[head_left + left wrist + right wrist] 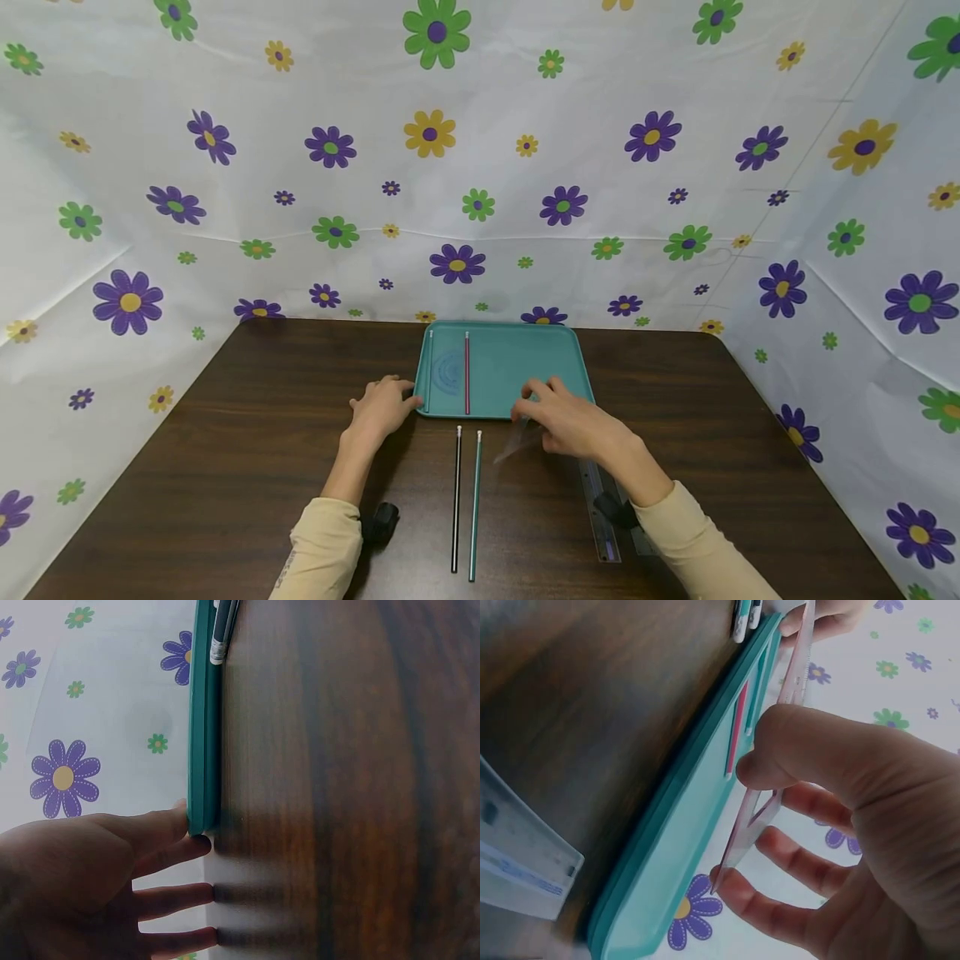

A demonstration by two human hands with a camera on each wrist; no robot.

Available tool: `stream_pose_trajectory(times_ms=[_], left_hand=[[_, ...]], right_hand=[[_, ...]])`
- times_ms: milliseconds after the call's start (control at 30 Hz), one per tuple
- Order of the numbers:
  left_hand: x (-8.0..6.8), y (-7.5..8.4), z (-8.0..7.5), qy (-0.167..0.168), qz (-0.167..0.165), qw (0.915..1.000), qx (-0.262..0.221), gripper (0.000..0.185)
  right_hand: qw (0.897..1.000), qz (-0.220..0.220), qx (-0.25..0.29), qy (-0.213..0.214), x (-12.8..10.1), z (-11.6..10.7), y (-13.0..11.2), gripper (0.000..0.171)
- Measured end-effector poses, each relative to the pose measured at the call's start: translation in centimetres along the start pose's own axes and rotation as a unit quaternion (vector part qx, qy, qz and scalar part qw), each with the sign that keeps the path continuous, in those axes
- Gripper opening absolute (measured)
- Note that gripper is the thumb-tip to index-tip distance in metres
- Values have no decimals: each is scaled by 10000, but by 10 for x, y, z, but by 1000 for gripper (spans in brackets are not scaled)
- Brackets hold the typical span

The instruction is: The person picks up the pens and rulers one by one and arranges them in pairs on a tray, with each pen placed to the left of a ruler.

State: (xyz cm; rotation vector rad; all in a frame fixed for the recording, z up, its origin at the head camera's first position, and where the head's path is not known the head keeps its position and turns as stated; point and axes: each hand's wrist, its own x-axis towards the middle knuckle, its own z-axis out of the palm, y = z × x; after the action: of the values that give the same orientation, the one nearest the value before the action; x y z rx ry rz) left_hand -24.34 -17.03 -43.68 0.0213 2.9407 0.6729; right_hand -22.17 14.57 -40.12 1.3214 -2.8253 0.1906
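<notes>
My right hand (573, 421) pinches a clear set square (742, 825) between thumb and fingers, over the front right of a teal tray (517, 367). In the head view the set square shows faintly below the fingers. My left hand (381, 408) touches the tray's front left corner, thumb and forefinger against the rim, other fingers spread straight. In the tray lie a red pencil (467, 375), a bluish clear protractor (447, 372) and a teal pencil (430, 371) along the left side.
In front of the tray, a black pencil (456, 500) and a teal pencil (476, 506) lie side by side on the brown table (225, 467). A clear ruler (602, 525) lies at the right, partly under my right arm, with another clear piece (643, 542) beside it. Flowered cloth (375, 100) surrounds the table.
</notes>
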Motion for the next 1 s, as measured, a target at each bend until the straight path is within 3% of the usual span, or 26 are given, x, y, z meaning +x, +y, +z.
stream_pose_trajectory(times_ms=[300,667,1000], left_hand=[[-1,0,0,-15,-14,10000,-60,50],[-4,1,0,9,-11,9999,-101,49],[-5,0,-1,26,-11,9999,-116,50]], right_hand=[[9991,247,52,-330,17,-4,13,43],[9998,-71,-71,-187,35,-3,28,44],[9997,86,-170,-175,54,-1,34,44]])
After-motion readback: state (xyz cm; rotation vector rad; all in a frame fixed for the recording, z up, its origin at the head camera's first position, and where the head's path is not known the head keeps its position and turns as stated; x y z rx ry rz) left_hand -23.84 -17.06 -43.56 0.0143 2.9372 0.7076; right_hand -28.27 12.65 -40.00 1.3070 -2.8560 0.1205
